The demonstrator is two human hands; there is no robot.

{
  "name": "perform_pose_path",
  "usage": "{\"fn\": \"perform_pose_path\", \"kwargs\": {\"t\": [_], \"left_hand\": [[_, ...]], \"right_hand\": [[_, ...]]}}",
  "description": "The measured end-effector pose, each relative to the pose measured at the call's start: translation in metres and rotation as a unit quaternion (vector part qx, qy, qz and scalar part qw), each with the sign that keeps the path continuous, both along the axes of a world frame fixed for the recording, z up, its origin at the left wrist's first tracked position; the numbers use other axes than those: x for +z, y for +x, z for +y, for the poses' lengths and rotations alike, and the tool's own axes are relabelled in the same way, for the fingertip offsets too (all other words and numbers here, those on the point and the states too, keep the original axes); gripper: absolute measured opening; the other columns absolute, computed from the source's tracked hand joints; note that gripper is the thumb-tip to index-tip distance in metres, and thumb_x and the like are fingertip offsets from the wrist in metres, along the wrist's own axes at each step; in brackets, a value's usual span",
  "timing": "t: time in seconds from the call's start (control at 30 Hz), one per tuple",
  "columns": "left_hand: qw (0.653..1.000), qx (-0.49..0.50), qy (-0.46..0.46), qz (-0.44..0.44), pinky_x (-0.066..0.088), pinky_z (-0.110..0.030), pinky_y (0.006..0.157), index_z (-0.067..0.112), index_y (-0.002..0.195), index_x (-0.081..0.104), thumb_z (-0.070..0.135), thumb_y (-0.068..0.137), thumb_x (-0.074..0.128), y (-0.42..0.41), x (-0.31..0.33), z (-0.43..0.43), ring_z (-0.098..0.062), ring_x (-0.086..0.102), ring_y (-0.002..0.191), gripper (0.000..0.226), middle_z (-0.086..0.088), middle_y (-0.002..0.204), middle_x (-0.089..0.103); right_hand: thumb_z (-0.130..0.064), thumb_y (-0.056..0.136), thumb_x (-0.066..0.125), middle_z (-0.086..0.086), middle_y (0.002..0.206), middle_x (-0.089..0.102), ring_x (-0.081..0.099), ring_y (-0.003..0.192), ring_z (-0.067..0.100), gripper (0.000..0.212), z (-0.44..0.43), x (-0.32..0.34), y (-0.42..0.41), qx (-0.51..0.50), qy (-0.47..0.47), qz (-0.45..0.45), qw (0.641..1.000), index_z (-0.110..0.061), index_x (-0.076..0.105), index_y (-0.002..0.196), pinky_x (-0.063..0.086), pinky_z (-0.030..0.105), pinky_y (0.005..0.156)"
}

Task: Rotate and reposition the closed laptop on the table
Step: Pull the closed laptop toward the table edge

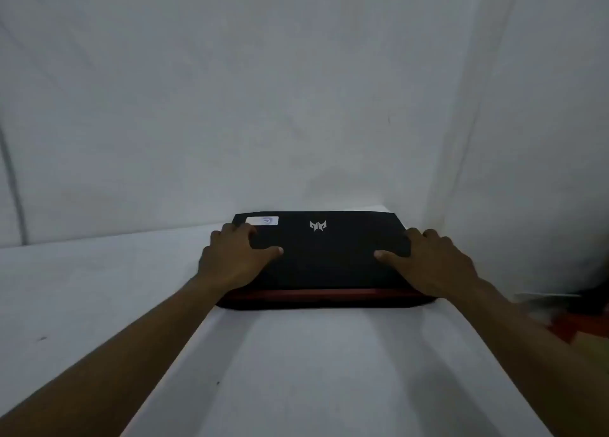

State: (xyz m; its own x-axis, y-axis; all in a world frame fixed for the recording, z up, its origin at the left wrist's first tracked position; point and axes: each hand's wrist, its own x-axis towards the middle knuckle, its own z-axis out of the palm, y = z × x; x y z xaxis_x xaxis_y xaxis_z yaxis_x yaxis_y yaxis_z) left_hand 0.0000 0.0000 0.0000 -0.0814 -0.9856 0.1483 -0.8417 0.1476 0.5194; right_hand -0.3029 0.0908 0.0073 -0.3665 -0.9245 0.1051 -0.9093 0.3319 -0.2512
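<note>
Laptop: a closed black laptop (324,258) lies flat on the white table (296,370), at the far end of it, close to the white backdrop (296,90). Its long edges run left to right across the view.
Near edge: a red strip (329,294) runs along the side facing the person.
Lid markings: a silver logo (317,225) sits near the far edge at the middle; a white sticker (262,221) sits at the far left corner.
Left hand: the left hand (235,260) rests on the left part of the lid, palm down. Its fingers curl over the lid near the sticker and the thumb (268,251) stretches inward along the top surface.
Right hand: the right hand (428,260) rests on the right part of the lid in mirror fashion, fingers bent over the right end and thumb (390,256) pointing inward on the lid.
Grip: both hands are spread wide and pressed on the lid. Whether the fingers hook around the side edges or only lie on top cannot be told.
Arms: both bare forearms reach forward across the table from the lower corners.
Right margin: a blurred red and dark object (570,318) lies at the table's right edge, well apart from the laptop; what it is cannot be told.
</note>
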Motion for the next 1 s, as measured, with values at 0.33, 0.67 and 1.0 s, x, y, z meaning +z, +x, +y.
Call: {"fn": "perform_pose_path", "kwargs": {"t": [0.33, 0.67, 1.0], "left_hand": [[0.987, 0.112, 0.106, -0.034, 0.031, -0.052, 0.105, 0.028, 0.147, 0.036, 0.091, 0.045, 0.056, -0.012, -0.019, -0.048, -0.039, 0.036, 0.136, 0.122, -0.016, 0.142, 0.048], [0.985, 0.119, 0.108, 0.068, 0.041, -0.048, 0.102, 0.024, 0.129, 0.054, 0.083, 0.017, 0.072, 0.010, -0.021, -0.048, -0.035, 0.044, 0.128, 0.127, -0.012, 0.129, 0.053], [0.986, 0.133, 0.063, 0.080, 0.042, -0.048, 0.100, 0.023, 0.141, 0.050, 0.087, 0.025, 0.072, 0.083, -0.007, 0.020, -0.036, 0.041, 0.131, 0.134, -0.015, 0.135, 0.052]], "right_hand": [[-0.095, 0.070, 0.038, 0.015, 0.132, 0.059, 0.055, 0.117, 0.040, 0.108, -0.051, -0.017, -0.006, -0.060, 0.059, -0.045, 0.995, -0.016, 0.043, 0.143, 0.050, 0.048, 0.093], [-0.097, 0.042, 0.062, 0.021, 0.144, 0.046, 0.047, 0.128, 0.044, 0.137, -0.049, -0.021, 0.005, -0.141, 0.017, -0.181, 0.973, -0.015, 0.033, 0.148, 0.045, 0.054, 0.102], [-0.097, 0.036, 0.066, 0.008, 0.139, 0.055, 0.057, 0.119, 0.033, 0.136, 0.014, -0.007, 0.060, -0.076, -0.018, -0.243, 0.967, -0.021, 0.035, 0.144, 0.050, 0.052, 0.097]]}}
